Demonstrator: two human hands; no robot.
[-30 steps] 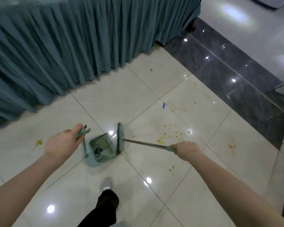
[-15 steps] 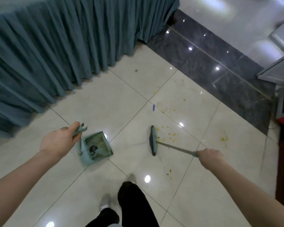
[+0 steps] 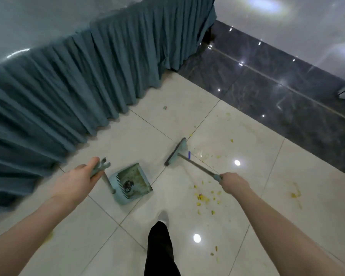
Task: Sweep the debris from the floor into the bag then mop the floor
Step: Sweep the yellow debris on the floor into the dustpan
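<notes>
At frame centre, your right hand, gripping the teal long-handled broom, has swung it away from the teal plastic dustpan your left hand grips, reaching for more yellow crumbs.

The setting is an indoor function or dining hall of the banquet type. Evidence: a long table with a smooth pale top is fitted with a pleated teal skirt that hangs to the floor. The floor is laid with large glossy cream tiles, bordered by a band of dark polished marble-like stone, with paler polished flooring beyond it. Ceiling lights reflect as bright spots across all these surfaces. Yellow food scraps and smears lie scattered on the cream tiles beside the table.
</notes>
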